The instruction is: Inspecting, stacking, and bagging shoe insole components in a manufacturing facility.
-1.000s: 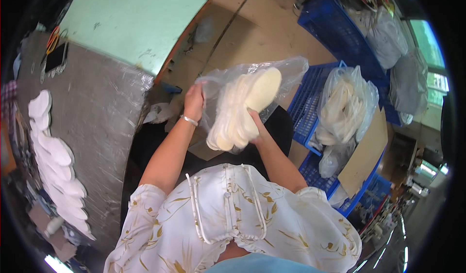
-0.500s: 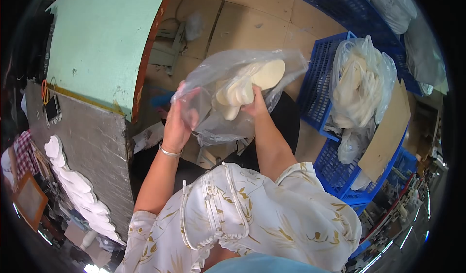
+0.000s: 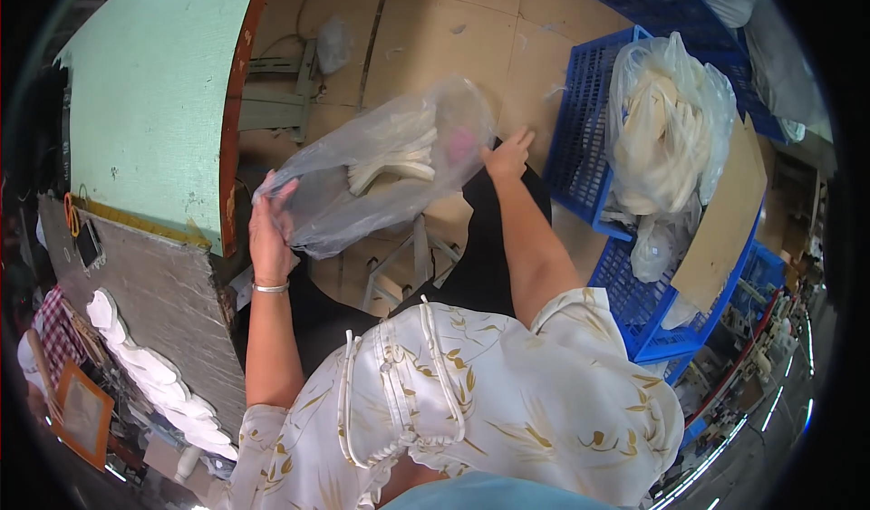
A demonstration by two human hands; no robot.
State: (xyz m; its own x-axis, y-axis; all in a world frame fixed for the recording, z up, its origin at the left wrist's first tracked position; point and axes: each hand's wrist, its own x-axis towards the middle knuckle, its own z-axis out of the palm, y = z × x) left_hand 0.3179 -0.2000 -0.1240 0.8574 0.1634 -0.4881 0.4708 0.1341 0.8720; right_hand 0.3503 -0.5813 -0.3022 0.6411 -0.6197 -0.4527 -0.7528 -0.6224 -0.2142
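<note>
Over the gap between my knees hangs a clear plastic bag (image 3: 331, 206), stretched sideways between my hands. Inside it lies a stack of cream, sole-shaped pieces (image 3: 399, 161), seen blurred through the film. Something pink (image 3: 462, 143) shows near the bag's right end; its kind is unclear. My left hand (image 3: 275, 231) grips the bag's left edge, thumb and fingers closed over the film. At the opposite end, my right hand (image 3: 509, 157) has its thumb against the bag's edge and its fingers bent, apparently pinching the film.
A grey worktable (image 3: 154, 270) at left bears a row of white sole-shaped pieces (image 3: 154, 365), orange-handled scissors (image 3: 72, 213) and a phone (image 3: 89, 243). Beyond is a pale green board (image 3: 159, 102). Blue crates (image 3: 580, 129) at right hold another filled plastic bag (image 3: 666, 129) and cardboard (image 3: 720, 211).
My right hand has come off the cream pieces and moved right to the bag's edge. The pieces now lie inside the bag. My left hand has shifted left and down with its edge.
</note>
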